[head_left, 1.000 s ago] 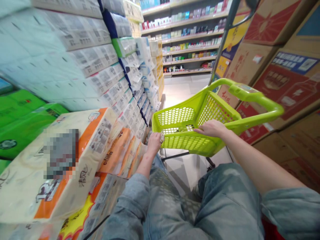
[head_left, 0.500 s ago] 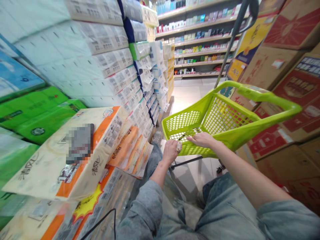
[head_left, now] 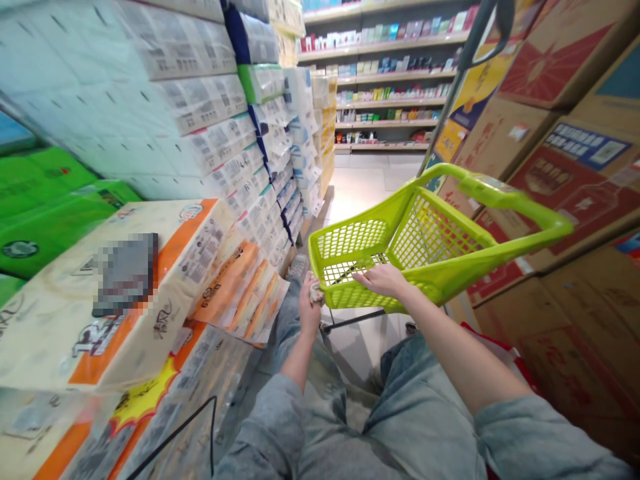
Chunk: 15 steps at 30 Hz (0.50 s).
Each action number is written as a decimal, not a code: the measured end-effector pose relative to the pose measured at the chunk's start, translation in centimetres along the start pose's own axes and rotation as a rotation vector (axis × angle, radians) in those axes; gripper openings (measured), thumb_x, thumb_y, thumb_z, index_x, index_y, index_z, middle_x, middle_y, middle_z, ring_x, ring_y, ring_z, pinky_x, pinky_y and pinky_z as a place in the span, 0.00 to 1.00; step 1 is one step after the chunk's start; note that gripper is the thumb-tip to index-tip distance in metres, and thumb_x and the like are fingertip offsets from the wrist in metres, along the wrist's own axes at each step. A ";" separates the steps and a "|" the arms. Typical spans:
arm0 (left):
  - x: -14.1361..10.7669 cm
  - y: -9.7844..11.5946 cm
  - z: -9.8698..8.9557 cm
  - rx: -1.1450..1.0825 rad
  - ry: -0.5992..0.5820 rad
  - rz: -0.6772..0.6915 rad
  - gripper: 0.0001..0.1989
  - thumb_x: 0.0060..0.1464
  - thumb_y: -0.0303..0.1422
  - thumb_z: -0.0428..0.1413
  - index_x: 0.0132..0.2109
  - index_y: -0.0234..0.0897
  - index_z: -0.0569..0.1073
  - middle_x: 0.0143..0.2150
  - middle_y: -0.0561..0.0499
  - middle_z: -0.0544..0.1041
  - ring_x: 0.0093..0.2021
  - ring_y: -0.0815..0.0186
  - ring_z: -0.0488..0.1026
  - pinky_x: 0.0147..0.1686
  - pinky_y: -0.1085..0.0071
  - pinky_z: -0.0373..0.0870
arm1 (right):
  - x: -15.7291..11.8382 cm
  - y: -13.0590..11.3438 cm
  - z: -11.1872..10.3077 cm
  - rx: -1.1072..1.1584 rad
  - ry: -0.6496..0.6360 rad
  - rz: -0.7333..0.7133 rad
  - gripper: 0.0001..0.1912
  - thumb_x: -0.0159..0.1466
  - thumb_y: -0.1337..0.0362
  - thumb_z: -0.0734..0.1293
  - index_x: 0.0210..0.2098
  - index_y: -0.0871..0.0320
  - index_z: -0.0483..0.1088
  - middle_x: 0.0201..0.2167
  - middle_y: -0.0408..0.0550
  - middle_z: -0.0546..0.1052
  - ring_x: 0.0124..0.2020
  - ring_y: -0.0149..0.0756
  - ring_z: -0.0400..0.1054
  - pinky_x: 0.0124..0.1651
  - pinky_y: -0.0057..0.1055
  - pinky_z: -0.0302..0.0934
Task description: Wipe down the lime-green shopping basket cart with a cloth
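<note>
Lime-green plastic shopping basket [head_left: 430, 233] mid-frame, tilted, mesh walls, raised off pale floor tile [head_left: 360, 187], looped handle [head_left: 505, 200] up and to the right. Right hand [head_left: 383, 279] flat on near rim of basket, fingers spread and loose, palm down, not clamped. Left hand [head_left: 310, 301] at near-left corner of basket, just beside the rim, fingers curled around a small pale wad [head_left: 316, 291]; cannot tell what the wad is, cannot tell whether it touches the basket. Hands near each other, not joined. Grey sleeves on both forearms, washed denim legs [head_left: 425, 413] below, seated or crouched low in aisle. Dark metal frame bar [head_left: 353, 320] under basket.

Left side: stacked tissue packs, cream-and-orange pack [head_left: 125, 293] closest, pixelated patch on its face; more orange packs [head_left: 240, 293] leaning beneath it; white-and-blue packs [head_left: 200, 120] stacked above; green packs [head_left: 55, 207] at far left. Black cable [head_left: 200, 417] across lower packs. Right side: stacked brown and red cardboard cartons [head_left: 565, 133], close beside basket handle. Grey pole [head_left: 450, 93] slanting up behind basket. Far end of aisle: shelves [head_left: 385, 87] with small boxed goods, too small to read.
</note>
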<state>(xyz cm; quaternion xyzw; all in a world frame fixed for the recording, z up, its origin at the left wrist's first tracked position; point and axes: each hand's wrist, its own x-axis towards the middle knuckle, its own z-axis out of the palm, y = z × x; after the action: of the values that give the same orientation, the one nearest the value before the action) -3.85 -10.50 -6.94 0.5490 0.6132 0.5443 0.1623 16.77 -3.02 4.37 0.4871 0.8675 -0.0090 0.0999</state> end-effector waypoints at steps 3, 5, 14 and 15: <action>-0.2 -1.2 -1.2 0.014 0.155 -0.271 0.17 0.53 0.24 0.45 0.48 0.39 0.68 0.48 0.45 0.74 0.51 0.61 0.69 0.54 0.57 0.63 | -0.5 0.0 0.1 -0.010 0.005 0.007 0.45 0.63 0.40 0.36 0.34 0.57 0.77 0.32 0.55 0.79 0.37 0.40 0.73 0.38 0.30 0.60; -0.6 -1.1 -1.2 0.003 0.205 -0.342 0.14 0.54 0.26 0.45 0.46 0.38 0.69 0.45 0.46 0.75 0.48 0.62 0.71 0.51 0.58 0.66 | -0.8 0.1 0.2 -0.013 0.000 0.006 0.45 0.63 0.41 0.37 0.34 0.56 0.77 0.33 0.55 0.79 0.38 0.40 0.73 0.39 0.30 0.60; -4.2 1.6 6.2 -0.129 0.106 -0.268 0.28 0.55 0.30 0.48 0.62 0.37 0.52 0.62 0.42 0.61 0.64 0.62 0.54 0.60 0.65 0.56 | -1.7 0.2 0.5 -0.049 0.009 0.014 0.43 0.65 0.45 0.37 0.34 0.57 0.77 0.35 0.54 0.79 0.40 0.39 0.73 0.39 0.29 0.59; -4.6 1.1 6.4 -0.142 0.087 -0.295 0.25 0.56 0.30 0.48 0.61 0.36 0.55 0.59 0.42 0.65 0.62 0.61 0.58 0.58 0.64 0.59 | -1.7 0.2 0.5 -0.056 0.006 0.017 0.43 0.65 0.45 0.37 0.34 0.57 0.77 0.36 0.54 0.79 0.40 0.39 0.73 0.39 0.29 0.59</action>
<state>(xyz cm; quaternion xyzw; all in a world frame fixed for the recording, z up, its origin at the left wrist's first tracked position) 3.39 -11.46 -10.14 0.4161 0.6536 0.5799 0.2519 17.94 -4.40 4.17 0.4915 0.8636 0.0175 0.1110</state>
